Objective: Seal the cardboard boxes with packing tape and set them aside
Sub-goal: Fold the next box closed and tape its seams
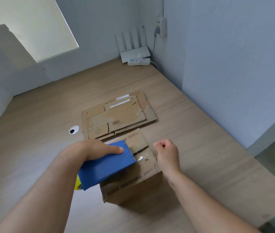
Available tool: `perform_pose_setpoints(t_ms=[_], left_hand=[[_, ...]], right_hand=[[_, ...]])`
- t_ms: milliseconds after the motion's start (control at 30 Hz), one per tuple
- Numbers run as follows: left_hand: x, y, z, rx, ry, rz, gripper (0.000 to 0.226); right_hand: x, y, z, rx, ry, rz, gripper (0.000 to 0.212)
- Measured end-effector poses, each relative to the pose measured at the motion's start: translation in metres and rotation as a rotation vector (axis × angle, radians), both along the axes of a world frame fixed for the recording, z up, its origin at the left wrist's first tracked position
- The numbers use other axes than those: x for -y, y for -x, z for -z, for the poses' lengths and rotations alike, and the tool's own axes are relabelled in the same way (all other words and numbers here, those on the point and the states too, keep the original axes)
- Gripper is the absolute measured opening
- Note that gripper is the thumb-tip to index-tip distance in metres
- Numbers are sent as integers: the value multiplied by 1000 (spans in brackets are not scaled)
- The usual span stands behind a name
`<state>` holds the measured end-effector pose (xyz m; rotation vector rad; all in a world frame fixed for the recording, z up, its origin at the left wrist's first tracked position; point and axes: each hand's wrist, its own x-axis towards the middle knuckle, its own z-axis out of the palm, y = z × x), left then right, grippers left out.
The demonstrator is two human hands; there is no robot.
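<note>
Head view looks down on your wooden table point(32, 132), which runs back into a corner of pale walls. Flattened cardboard point(119, 115) lies stacked near its middle, and just in front of that, closest to you, stands the cardboard box point(133, 185) with its top flaps folded down. Over the box's left half sits the blue tape dispenser point(106, 167), tilted, with a bit of yellow roll point(78, 184) showing at its lower end. Your left hand point(98, 148) grips the dispenser from above, one finger stretched along its blue side. Your right hand point(167, 153) is at the box's right top edge, fingers curled in and pinching the free end of the clear tape point(141, 154). The tape runs from the dispenser's mouth across the seam of the flaps. Far back in the corner stands a white router point(135, 53) with a power strip point(139, 61) touching its front. A round cable hole point(74, 130) lies just left of the flattened cardboard.
</note>
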<state>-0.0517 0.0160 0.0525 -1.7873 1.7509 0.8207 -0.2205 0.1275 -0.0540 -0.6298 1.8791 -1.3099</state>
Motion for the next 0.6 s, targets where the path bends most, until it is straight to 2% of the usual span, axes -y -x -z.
perform_pose_setpoints(t_ms=[267,467,600], left_hand=[[-2,-9,-1,-27,-1,-75,65],[-3,-1,-3,-70,7,-98,59],[-2,-2,-3,-77,16,-104,61]], right_hand=[[6,0,-5,34,59,-28,17],[8,-25,-26,-87,220,34,17],[13,-24,-20,-114,121,56,16]])
